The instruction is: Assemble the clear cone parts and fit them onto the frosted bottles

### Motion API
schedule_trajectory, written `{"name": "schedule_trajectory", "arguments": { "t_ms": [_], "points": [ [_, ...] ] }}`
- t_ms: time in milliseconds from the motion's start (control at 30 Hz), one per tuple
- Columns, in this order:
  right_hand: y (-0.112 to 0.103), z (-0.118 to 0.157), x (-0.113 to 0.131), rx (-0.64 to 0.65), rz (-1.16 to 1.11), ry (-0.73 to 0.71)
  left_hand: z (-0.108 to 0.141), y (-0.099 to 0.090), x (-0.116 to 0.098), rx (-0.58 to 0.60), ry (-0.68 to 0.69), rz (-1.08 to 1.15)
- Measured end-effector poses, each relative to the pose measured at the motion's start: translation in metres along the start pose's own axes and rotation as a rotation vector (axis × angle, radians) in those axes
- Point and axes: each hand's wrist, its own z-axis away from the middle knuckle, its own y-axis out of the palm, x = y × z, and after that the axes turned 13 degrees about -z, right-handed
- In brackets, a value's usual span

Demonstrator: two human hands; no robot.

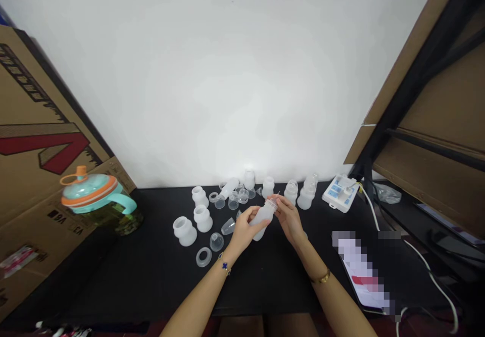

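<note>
Hazards, by my judgement:
- Black table (147, 286): crowded; a stray forearm could topple the open white bottles (185, 232) I see left of the hands.
- Lidded jug (100, 195): well apart, far left; a hard knock could spill its liquid.
- Left hand (245, 231): fingers wrapped around the held bottle (260, 222), which tilts between the hands; too firm a squeeze could distort its wall, if soft.
- Right hand (289, 220): fingertips pinched at the clear top (271, 204) on the bottle's neck; a slanted push could seat it crooked.
- Loose ring (203, 256): flat, left of the forearm; a brushing wrist could shift it.

Writing:
- Carton (41, 140): large dark characters and a red shape, cut off; smaller codes, inverted, perhaps "V6" and "V3".
- Phone (364, 274): screen pixelated, nothing readable.
- White box (339, 193): blue-marked labels, too small for me to read.
- Bottles: no brand visible.
</note>
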Motion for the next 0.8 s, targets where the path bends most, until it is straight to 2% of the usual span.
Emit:
{"name": "schedule_trajectory", "arguments": {
  "t_ms": [467,800],
  "points": [
    [0.0028,0.0021,0.001,0.012,-0.032,0.0,-0.0024,-0.0001,0.001,0.062,-0.033,0.104],
    [-0.0027,-0.0007,-0.0023,0.028,-0.017,-0.012,-0.0028,-0.0017,0.0015,0.091,-0.031,0.075]
  ]
}}
